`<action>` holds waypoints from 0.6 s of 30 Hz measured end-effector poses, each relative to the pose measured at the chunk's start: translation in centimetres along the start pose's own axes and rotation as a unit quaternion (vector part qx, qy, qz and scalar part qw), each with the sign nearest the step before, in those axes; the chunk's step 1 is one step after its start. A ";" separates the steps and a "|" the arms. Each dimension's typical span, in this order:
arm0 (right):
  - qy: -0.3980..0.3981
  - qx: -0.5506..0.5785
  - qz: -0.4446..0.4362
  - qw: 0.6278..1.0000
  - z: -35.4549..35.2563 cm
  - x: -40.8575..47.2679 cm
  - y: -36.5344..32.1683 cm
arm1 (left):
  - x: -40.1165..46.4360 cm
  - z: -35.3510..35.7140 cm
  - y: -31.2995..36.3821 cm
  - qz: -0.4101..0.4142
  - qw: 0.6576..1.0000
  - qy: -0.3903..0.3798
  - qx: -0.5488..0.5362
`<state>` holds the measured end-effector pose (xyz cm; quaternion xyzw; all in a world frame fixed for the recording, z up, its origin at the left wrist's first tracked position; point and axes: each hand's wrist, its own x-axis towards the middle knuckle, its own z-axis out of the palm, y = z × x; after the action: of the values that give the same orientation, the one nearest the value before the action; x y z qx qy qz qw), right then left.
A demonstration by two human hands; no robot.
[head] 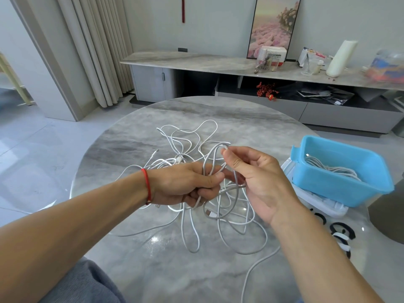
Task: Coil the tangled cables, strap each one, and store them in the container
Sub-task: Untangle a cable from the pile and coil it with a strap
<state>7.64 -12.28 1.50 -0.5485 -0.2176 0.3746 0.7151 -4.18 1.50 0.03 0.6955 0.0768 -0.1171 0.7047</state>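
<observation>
Gripping tangled cables (pixel 192 149), blue container (pixel 341 184) beside straps (pixel 341 230)

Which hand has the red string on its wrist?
The left hand, gripping the white cables; the right hand's wrist is bare.

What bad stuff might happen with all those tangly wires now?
Pulling the loop pinched by the right hand while the left hand grips the bunch could tighten knots in the white cables. One cable end trails off the table edge and might drag more down.
</observation>
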 end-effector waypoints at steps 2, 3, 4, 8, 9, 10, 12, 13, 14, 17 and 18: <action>-0.018 0.024 0.003 1.000 0.0 0.1 -0.3 | -0.1 0.2 0.2 0.010 1.000 -0.016 -0.024; -0.028 0.036 0.006 0.999 -0.1 0.1 -0.4 | -0.1 0.2 0.2 0.012 0.999 -0.022 -0.033; -0.037 0.044 0.012 0.998 -0.1 0.0 -0.4 | -0.1 0.3 0.3 0.013 0.999 -0.027 -0.034; -0.033 -0.002 -0.008 0.999 -0.6 0.2 -0.4 | 0.2 0.8 0.3 0.006 0.999 -0.039 -0.021; -0.025 -0.049 -0.032 0.998 -1.1 0.3 -0.6 | 0.2 0.9 0.4 0.000 0.999 -0.039 -0.028; -0.021 -0.109 -0.066 0.992 -1.6 0.4 -0.8 | 0.2 0.9 0.5 -0.005 0.999 -0.042 -0.034; -0.036 -0.225 -0.121 0.966 -2.6 0.6 -1.3 | 0.1 0.9 0.7 -0.012 0.997 -0.064 -0.049; -0.054 -0.255 -0.131 0.957 -3.0 0.6 -1.5 | -0.1 0.9 0.8 -0.015 0.995 -0.078 -0.058; -0.076 -0.257 -0.137 0.954 -3.3 0.5 -1.7 | -0.3 0.9 0.9 -0.017 0.993 -0.092 -0.067; -0.121 -0.191 -0.146 0.963 -3.1 0.2 -1.7 | -0.8 1.0 1.2 -0.025 0.988 -0.126 -0.089; -0.126 -0.169 -0.145 0.967 -2.9 0.2 -1.7 | -0.9 1.0 1.3 -0.026 0.986 -0.133 -0.097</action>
<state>10.34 -14.16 2.27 -0.5719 -0.4435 0.2912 0.6257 -4.71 0.55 1.58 0.5998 0.0117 -0.2191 0.7695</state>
